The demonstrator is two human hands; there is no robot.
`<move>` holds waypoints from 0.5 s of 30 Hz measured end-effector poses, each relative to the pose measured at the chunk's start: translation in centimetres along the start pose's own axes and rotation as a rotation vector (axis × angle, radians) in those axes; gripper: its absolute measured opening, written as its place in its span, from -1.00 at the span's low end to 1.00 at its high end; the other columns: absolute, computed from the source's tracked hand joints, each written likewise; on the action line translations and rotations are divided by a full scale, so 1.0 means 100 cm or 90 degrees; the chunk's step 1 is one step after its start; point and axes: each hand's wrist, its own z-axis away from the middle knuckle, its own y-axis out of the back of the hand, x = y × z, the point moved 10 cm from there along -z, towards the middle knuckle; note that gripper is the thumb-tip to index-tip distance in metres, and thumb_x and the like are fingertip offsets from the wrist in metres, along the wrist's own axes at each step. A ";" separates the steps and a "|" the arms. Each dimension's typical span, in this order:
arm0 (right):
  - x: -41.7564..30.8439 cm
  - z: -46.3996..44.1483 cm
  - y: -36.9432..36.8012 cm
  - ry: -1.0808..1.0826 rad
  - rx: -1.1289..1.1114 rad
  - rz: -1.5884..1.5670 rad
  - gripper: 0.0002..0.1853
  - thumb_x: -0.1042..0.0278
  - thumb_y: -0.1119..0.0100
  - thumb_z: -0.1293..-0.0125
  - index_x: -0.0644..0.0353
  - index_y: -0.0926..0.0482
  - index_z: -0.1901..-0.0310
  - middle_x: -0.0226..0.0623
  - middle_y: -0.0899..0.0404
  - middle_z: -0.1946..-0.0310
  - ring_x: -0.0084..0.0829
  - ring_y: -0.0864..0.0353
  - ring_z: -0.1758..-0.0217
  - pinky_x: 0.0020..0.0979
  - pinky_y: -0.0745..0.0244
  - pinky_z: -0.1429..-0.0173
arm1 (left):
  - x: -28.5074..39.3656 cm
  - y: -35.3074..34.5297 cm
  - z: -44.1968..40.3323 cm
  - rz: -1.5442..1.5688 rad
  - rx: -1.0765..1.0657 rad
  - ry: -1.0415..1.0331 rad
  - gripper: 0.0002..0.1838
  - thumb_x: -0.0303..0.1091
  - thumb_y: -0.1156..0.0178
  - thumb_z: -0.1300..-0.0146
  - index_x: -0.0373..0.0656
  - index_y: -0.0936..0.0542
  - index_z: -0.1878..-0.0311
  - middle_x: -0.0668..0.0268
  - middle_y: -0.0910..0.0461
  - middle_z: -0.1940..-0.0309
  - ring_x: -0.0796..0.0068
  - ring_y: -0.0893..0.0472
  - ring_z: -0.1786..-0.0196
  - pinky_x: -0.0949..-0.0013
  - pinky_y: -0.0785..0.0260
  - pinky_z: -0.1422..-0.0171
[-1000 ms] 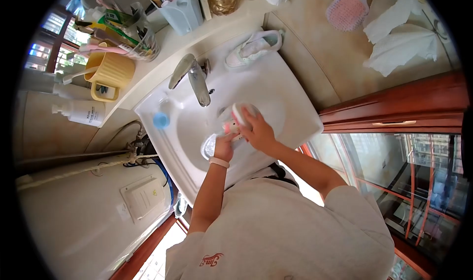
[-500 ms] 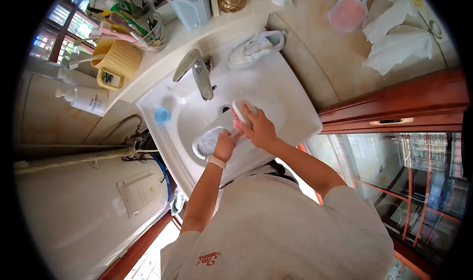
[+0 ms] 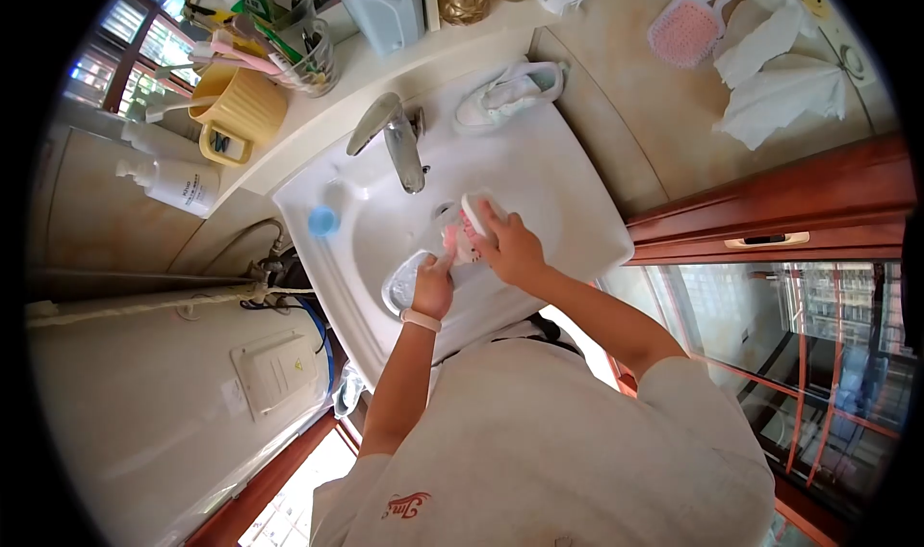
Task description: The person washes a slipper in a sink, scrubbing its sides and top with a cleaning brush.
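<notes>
Over the white sink (image 3: pixel 577 201), my left hand (image 3: pixel 433 285) is closed around a white shoe (image 3: pixel 399 282) whose pale sole shows at its left; a pink part of the shoe lies between my hands. My right hand (image 3: pixel 512 249) grips a white brush (image 3: pixel 474 212) with pink bristles, held against the shoe. Another pale shoe (image 3: pixel 510 93) rests on the sink's back right corner. A light blue cap (image 3: pixel 323 222) sits on the left rim. The metal faucet (image 3: pixel 399 143) stands behind my hands.
The shelf behind holds a yellow cup (image 3: pixel 245 109), a glass with toothbrushes (image 3: pixel 313 66) and a blue holder (image 3: pixel 385 18). A pump bottle (image 3: pixel 178 183) stands at left. A pink hairbrush (image 3: pixel 685 32) and white tissues (image 3: pixel 784 95) lie on the right counter.
The brush has moved slightly against the shoe, and the shoe has shifted and tilted a little in my left hand. The whole view has drifted slightly. Both grips stay closed.
</notes>
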 end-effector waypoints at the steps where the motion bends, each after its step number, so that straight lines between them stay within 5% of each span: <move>1: 0.006 -0.004 -0.010 -0.018 -0.035 0.004 -0.32 0.06 -0.01 -0.21 -0.22 -0.06 -0.37 0.11 -0.34 0.10 0.07 -0.48 0.23 -0.12 -0.44 0.14 | -0.012 -0.002 -0.006 0.080 0.010 0.061 -0.69 -0.61 -0.04 -0.09 -0.18 -0.54 0.07 0.17 -0.38 0.58 0.33 -0.41 0.50 0.30 -0.30 0.38; 2: 0.005 0.006 -0.017 -0.003 -0.064 0.001 -0.33 0.07 -0.02 -0.21 -0.21 -0.07 -0.37 0.07 -0.34 0.15 0.04 -0.48 0.25 -0.13 -0.43 0.15 | -0.021 -0.005 -0.013 0.161 0.022 0.119 -0.48 -0.70 -0.01 -0.02 -0.06 -0.53 -0.08 0.10 -0.40 0.55 0.22 -0.43 0.48 0.24 -0.33 0.34; 6: -0.026 0.024 0.036 0.038 0.003 0.014 -0.34 0.10 -0.03 -0.21 -0.16 -0.11 -0.36 -0.01 -0.34 0.24 -0.04 -0.48 0.29 -0.15 -0.42 0.16 | -0.083 -0.055 0.013 0.355 0.013 0.177 -0.41 -0.72 -0.01 0.04 -0.03 -0.50 -0.12 0.03 -0.42 0.49 0.11 -0.44 0.44 0.20 -0.34 0.29; 8: 0.035 0.011 0.034 -0.184 -0.038 0.047 -0.34 0.09 -0.04 -0.21 -0.08 -0.14 -0.36 -0.04 -0.34 0.24 -0.11 -0.48 0.32 -0.21 -0.42 0.17 | 0.004 -0.001 -0.009 -0.084 -0.114 0.086 -0.33 -0.72 0.04 -0.02 -0.16 -0.28 -0.30 0.17 -0.47 0.45 0.28 -0.45 0.38 0.28 -0.35 0.19; 9: 0.038 0.016 0.019 -0.188 -0.012 -0.026 -0.34 0.09 -0.03 -0.22 -0.09 -0.13 -0.36 -0.06 -0.33 0.24 -0.13 -0.49 0.34 -0.24 -0.42 0.18 | 0.000 -0.015 -0.014 -0.101 -0.266 0.163 -0.52 -0.59 0.06 -0.18 -0.37 -0.30 -0.22 0.21 -0.53 0.18 0.39 -0.52 0.11 0.37 -0.34 -0.07; 10: 0.035 0.017 0.014 -0.188 0.016 -0.096 -0.35 0.08 -0.03 -0.23 -0.09 -0.13 -0.36 -0.08 -0.33 0.24 -0.15 -0.49 0.35 -0.26 -0.43 0.20 | -0.011 -0.029 -0.015 -0.098 -0.262 0.159 -0.52 -0.59 0.06 -0.18 -0.37 -0.30 -0.22 0.21 -0.53 0.18 0.39 -0.52 0.11 0.37 -0.34 -0.07; 11: 0.038 0.020 0.013 -0.190 0.017 -0.097 -0.35 0.08 -0.03 -0.23 -0.09 -0.13 -0.36 -0.08 -0.33 0.24 -0.15 -0.49 0.35 -0.26 -0.43 0.20 | -0.039 -0.043 -0.009 0.201 -0.163 0.238 -0.57 -0.52 0.08 -0.24 -0.40 -0.31 -0.19 0.22 -0.50 0.07 0.41 -0.48 -0.01 0.39 -0.27 -0.18; 13: 0.027 0.017 0.026 -0.095 0.054 -0.011 -0.34 0.07 -0.03 -0.23 -0.10 -0.12 -0.37 -0.12 -0.32 0.25 -0.18 -0.51 0.35 -0.30 -0.43 0.21 | -0.080 -0.060 -0.004 0.495 -0.055 0.303 -0.60 -0.45 0.09 -0.29 -0.44 -0.32 -0.16 0.22 -0.47 -0.03 0.44 -0.44 -0.12 0.40 -0.20 -0.29; 15: 0.054 0.015 0.030 -0.148 0.041 -0.014 -0.33 0.06 -0.05 -0.22 -0.11 -0.12 -0.37 -0.12 -0.31 0.25 -0.19 -0.50 0.35 -0.30 -0.43 0.21 | -0.081 -0.070 -0.005 0.500 -0.103 0.260 -0.58 -0.43 0.08 -0.30 -0.42 -0.30 -0.20 0.19 -0.45 -0.08 0.41 -0.41 -0.16 0.38 -0.16 -0.32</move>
